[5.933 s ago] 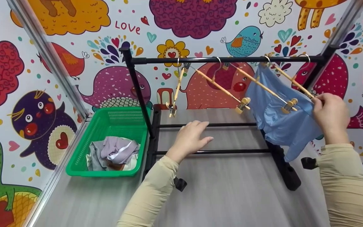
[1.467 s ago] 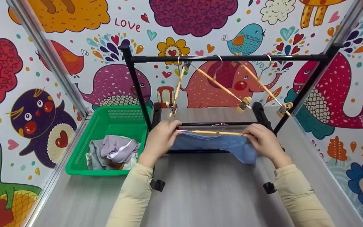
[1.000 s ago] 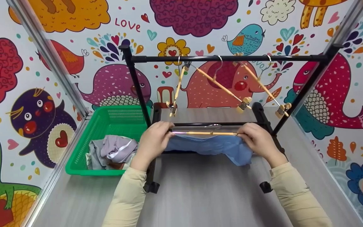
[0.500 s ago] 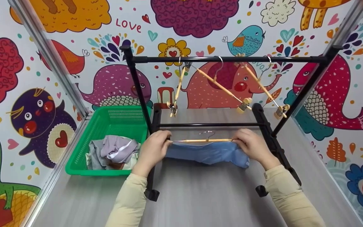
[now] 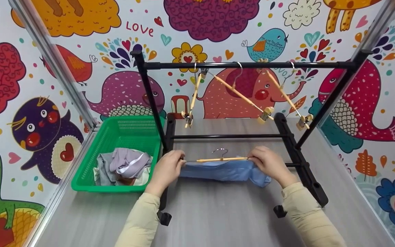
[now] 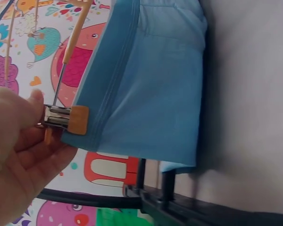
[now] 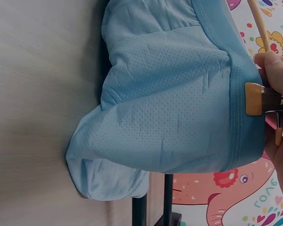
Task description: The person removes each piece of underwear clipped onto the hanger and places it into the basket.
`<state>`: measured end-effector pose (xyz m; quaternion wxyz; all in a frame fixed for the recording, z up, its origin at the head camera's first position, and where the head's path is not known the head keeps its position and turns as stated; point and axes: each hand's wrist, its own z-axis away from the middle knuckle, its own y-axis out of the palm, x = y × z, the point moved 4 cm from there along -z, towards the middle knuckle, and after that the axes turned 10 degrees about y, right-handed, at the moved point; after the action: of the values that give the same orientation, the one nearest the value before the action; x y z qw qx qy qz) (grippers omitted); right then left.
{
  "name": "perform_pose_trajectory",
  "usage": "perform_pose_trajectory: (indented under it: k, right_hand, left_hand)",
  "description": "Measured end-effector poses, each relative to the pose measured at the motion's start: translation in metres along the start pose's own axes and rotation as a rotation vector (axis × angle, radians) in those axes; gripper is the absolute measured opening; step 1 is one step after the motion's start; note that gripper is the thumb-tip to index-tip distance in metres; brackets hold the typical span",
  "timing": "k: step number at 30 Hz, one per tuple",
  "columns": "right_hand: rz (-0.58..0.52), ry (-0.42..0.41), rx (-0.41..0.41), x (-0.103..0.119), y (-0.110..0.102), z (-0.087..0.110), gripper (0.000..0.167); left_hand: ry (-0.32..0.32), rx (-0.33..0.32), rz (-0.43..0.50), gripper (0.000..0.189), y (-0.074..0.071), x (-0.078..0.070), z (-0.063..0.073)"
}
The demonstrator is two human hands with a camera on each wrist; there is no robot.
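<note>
Light-blue boxer briefs hang by the waistband from a wooden clip hanger, held level low inside the rack frame. My left hand grips the hanger's left end. In the left wrist view, the thumb and fingers are around a metal clip with a wooden pad that bites the waistband's corner. My right hand pinches the other end; a second wooden clip pad sits on the waistband in the right wrist view. The hanger's metal hook points up, off any rail.
A black garment rack stands on the grey table. Three bare clip hangers, one of them in the middle, hang from its top rail. A green basket with crumpled clothes stands at the left, before a cartoon-printed wall.
The hanger with the boxer briefs has come off the right of the rail, and my left hand has taken hold of it too. Lately both hands have lowered it towards me and slightly left.
</note>
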<state>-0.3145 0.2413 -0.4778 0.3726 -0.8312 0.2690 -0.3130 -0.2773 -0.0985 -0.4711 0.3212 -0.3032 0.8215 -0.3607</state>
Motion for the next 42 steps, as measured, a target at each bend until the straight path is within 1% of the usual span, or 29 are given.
perform_pose_trajectory:
  k: [2, 6, 10, 12, 15, 20, 24, 27, 30, 37, 42]
  right_hand:
    - [-0.002, 0.001, 0.004, 0.0, 0.002, 0.001, 0.01]
    - [-0.008, 0.006, 0.015, -0.001, 0.007, 0.003, 0.004]
    - [-0.016, 0.019, 0.026, -0.002, 0.011, 0.005, 0.008]
    - [-0.015, 0.022, 0.025, -0.002, 0.013, 0.005, 0.008]
    - [-0.018, 0.031, 0.017, -0.002, 0.016, 0.005, 0.004]
    - [-0.026, 0.038, 0.001, -0.001, 0.017, 0.006, 0.008]
    - [-0.025, 0.035, -0.006, 0.0, 0.017, 0.006, 0.009]
    - [-0.026, 0.032, -0.005, 0.0, 0.018, 0.006, 0.01]
    - [-0.028, 0.028, -0.001, 0.0, 0.018, 0.005, 0.01]
    - [-0.036, 0.035, 0.0, 0.002, 0.02, 0.004, 0.01]
    - [-0.043, 0.051, 0.002, 0.001, 0.023, 0.004, 0.009]
  left_hand:
    - [-0.005, 0.005, 0.003, 0.009, 0.002, 0.001, 0.002]
    - [-0.014, 0.005, 0.008, 0.009, 0.005, 0.002, 0.005]
    - [-0.043, 0.001, 0.025, 0.008, 0.007, 0.003, 0.006]
    - [-0.059, -0.003, 0.024, 0.009, 0.008, 0.004, 0.007]
    - [-0.077, -0.012, 0.009, 0.009, 0.01, 0.005, 0.007]
    - [-0.099, -0.035, -0.019, 0.009, 0.01, 0.005, 0.008]
    - [-0.102, -0.058, -0.034, 0.008, 0.009, 0.003, 0.008]
    - [-0.102, -0.063, -0.037, 0.008, 0.008, 0.003, 0.008]
    - [-0.104, -0.057, -0.036, 0.008, 0.007, 0.004, 0.008]
    - [-0.074, -0.06, -0.047, 0.008, 0.002, 0.007, 0.007]
    - [-0.081, -0.05, -0.024, 0.008, 0.002, 0.008, 0.007]
